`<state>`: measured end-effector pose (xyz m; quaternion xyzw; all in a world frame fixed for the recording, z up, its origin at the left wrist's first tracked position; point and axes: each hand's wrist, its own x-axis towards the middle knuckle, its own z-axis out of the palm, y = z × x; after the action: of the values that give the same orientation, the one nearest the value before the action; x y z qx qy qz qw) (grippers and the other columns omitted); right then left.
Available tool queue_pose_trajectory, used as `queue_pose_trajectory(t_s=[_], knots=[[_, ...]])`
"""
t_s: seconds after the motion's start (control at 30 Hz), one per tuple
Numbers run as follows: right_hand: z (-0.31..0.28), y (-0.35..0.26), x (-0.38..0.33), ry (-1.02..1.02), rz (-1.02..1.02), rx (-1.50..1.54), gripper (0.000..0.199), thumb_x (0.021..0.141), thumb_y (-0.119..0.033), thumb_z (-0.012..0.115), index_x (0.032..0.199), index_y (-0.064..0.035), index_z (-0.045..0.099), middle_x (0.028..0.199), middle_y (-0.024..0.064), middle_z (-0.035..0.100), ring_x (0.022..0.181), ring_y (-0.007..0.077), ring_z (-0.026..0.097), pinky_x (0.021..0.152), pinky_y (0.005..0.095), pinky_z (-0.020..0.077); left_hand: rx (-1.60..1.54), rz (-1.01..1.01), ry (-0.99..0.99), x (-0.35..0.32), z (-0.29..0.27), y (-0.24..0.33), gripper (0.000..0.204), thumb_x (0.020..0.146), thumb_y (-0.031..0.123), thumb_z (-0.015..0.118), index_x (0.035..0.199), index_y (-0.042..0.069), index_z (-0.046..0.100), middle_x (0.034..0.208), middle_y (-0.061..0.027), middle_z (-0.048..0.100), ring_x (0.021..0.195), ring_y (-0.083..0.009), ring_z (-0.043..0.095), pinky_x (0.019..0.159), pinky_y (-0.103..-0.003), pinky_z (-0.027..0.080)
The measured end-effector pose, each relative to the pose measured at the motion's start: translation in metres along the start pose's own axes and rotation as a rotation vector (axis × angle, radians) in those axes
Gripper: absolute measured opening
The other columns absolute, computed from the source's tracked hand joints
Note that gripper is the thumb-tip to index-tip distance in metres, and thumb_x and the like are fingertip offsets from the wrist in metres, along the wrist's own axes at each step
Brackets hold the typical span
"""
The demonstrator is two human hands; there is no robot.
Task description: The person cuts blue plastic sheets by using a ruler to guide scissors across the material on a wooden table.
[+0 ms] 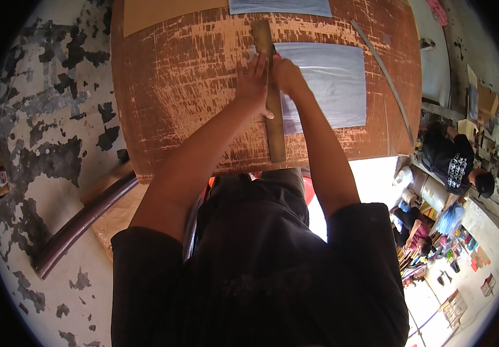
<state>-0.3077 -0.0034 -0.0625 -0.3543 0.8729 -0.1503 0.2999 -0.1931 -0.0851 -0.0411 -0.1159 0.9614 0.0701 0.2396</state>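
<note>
A flat, dark wooden straightedge (276, 136) lies lengthwise over the left edge of a shiny grey-blue sheet (330, 87) on the worn table. My left hand (252, 87) rests flat against the straightedge, fingers stretched forward and thumb across its lower part. Just right of the strip, my right hand (288, 76) is closed near the sheet's upper left corner. A small dark tip pokes out above its fingers; the rest of what it grips is hidden, so I cannot tell its kind.
The scratched red-brown table (174, 98) carries a tan sheet (168, 14), another grey-blue sheet (281, 6) and a thin grey strip (385, 72). A dark roll (87, 222) leans at lower left. Two people, one in a black shirt (449, 159), are at the right among cluttered goods.
</note>
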Motion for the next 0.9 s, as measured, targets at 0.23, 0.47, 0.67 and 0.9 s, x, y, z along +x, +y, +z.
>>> queue_pose_trajectory(t_s=[0.23, 0.47, 0.67, 0.9], knots=[[0.028, 0.002, -0.143, -0.042, 0.194, 0.238, 0.069, 0.114, -0.049, 0.029, 0.112, 0.0113, 0.063, 0.111, 0.0437, 0.065, 0.114, 0.061, 0.06, 0.1, 0.0627, 0.0489, 0.012, -0.039, -0.002, 0.0, 0.007, -0.005, 0.166, 0.049, 0.075, 0.093, 0.167, -0.005, 0.008, 0.177, -0.0205, -0.006, 0.165, -0.0329, 0.004, 0.124, -0.068, 0.024], [0.067, 0.03, -0.243, -0.187, 0.499, 0.202, 0.063, 0.114, -0.046, 0.034, 0.12, 0.0093, 0.063, 0.111, 0.0418, 0.067, 0.112, 0.0576, 0.064, 0.096, 0.061, 0.0493, 0.031, -0.017, -0.012, 0.005, -0.005, -0.002, 0.168, 0.05, 0.077, 0.092, 0.167, -0.005, 0.005, 0.177, -0.0197, -0.006, 0.165, -0.0325, 0.004, 0.125, -0.068, 0.024], [0.01, 0.034, -0.195, -0.219, 0.35, 0.083, 0.054, 0.116, -0.039, 0.032, 0.116, 0.0058, 0.062, 0.102, 0.0346, 0.067, 0.098, 0.0538, 0.066, 0.086, 0.0598, 0.0514, 0.04, -0.04, -0.001, 0.001, 0.005, -0.006, 0.17, 0.048, 0.079, 0.092, 0.167, -0.006, 0.004, 0.177, -0.0206, -0.003, 0.164, -0.034, 0.005, 0.124, -0.068, 0.025], [-0.001, 0.005, -0.015, 0.307, -0.05, 0.086, 0.056, 0.115, -0.037, 0.035, 0.095, 0.0058, 0.064, 0.092, 0.0363, 0.068, 0.097, 0.0556, 0.067, 0.082, 0.0602, 0.0547, -0.022, 0.0, 0.035, 0.002, 0.007, -0.004, 0.166, 0.047, 0.075, 0.094, 0.166, -0.006, 0.011, 0.176, -0.0218, 0.003, 0.164, -0.035, 0.01, 0.123, -0.067, 0.026]])
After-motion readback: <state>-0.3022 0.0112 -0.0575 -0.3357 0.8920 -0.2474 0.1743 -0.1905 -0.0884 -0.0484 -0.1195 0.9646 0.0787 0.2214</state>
